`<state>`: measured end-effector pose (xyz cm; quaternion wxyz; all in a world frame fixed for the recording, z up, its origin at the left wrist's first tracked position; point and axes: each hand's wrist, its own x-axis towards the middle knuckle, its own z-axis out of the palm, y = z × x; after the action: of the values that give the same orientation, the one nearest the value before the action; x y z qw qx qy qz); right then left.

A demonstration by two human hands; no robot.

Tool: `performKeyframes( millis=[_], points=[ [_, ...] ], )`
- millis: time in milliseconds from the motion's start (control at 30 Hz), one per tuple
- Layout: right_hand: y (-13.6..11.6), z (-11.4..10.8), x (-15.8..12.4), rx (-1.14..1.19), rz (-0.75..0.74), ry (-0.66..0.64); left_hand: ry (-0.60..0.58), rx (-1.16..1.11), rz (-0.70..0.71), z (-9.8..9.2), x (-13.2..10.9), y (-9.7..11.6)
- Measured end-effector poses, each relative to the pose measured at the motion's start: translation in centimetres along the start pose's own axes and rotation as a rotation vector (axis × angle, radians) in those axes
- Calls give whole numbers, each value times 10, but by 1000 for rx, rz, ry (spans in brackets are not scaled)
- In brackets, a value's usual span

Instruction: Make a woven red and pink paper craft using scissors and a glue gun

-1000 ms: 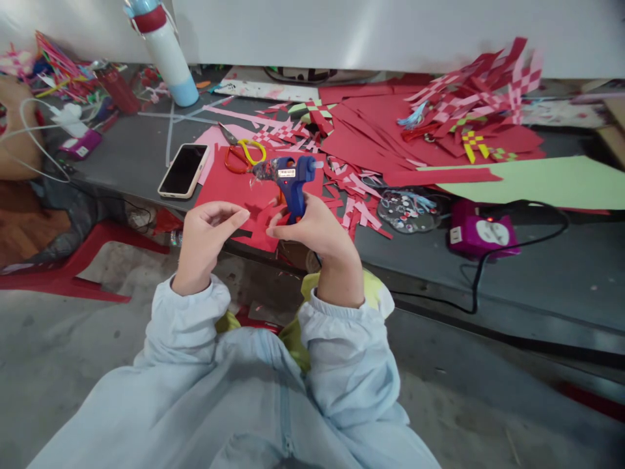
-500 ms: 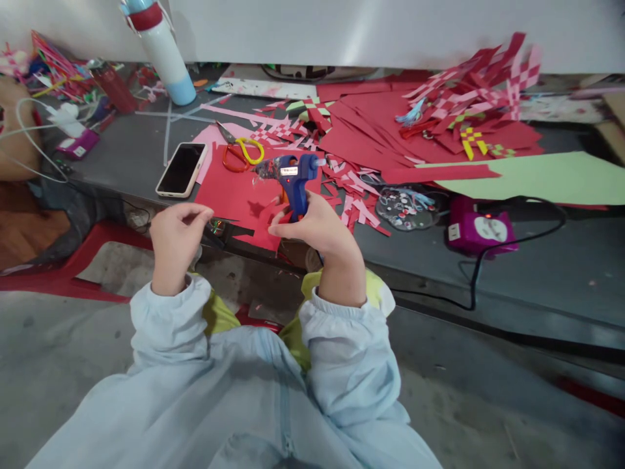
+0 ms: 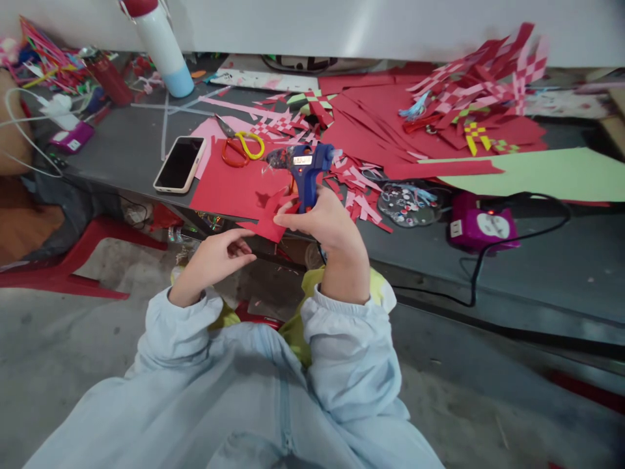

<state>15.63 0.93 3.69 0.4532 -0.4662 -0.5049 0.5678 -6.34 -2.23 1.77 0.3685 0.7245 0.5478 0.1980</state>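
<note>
A blue hot glue gun (image 3: 306, 177) is in my right hand (image 3: 328, 225), its nozzle pointing left over a red paper sheet (image 3: 219, 189). Between thumb and fingers of that same hand there also appears to be a cut red paper piece (image 3: 270, 228), hanging past the table edge. My left hand (image 3: 212, 264) is just left of this piece and lower, thumb and fingers apart, with nothing seen in it. Yellow-and-orange-handled scissors (image 3: 250, 146) lie beyond the sheet, and a phone (image 3: 180, 164) rests at its left.
Red and pink strips (image 3: 359, 189) are scattered right of the glue gun. Farther right sit a clear dish of small beads (image 3: 410, 205), a purple power box (image 3: 481, 223) with a black cord, and pale green paper (image 3: 547, 172). A bottle (image 3: 163, 52) stands behind; another person's arm (image 3: 12, 130) is at left.
My left hand has moved right and down toward the red paper piece, and its pinched fingers have spread. My right hand, still holding the glue gun, has shifted slightly right.
</note>
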Motion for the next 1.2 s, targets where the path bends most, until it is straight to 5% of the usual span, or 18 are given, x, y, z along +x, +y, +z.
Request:
performKeyframes(
  millis=[267, 467, 567, 700, 833, 1033, 1200],
  points=[
    [-1, -1, 0, -24, -2, 2, 95, -343, 7, 3, 6, 18],
    [-3, 0, -1, -39, 6, -9, 369, -389, 95, 13, 15, 22],
    [-3, -1, -1, -18, 1, 48, 515, -278, 233, 12, 21, 21],
    [-2, -6, -1, 33, -20, 203, 845, 237, 487, 8, 37, 12],
    [-2, -11, -2, 108, -40, 266, 688, 683, 642, 3, 57, -3],
    [-6, -15, -6, 136, -28, 238, 291, 856, 532, -11, 64, -10],
    [-11, -19, -12, 124, -20, 258, 321, 852, 370, -19, 52, 0]
  ],
)
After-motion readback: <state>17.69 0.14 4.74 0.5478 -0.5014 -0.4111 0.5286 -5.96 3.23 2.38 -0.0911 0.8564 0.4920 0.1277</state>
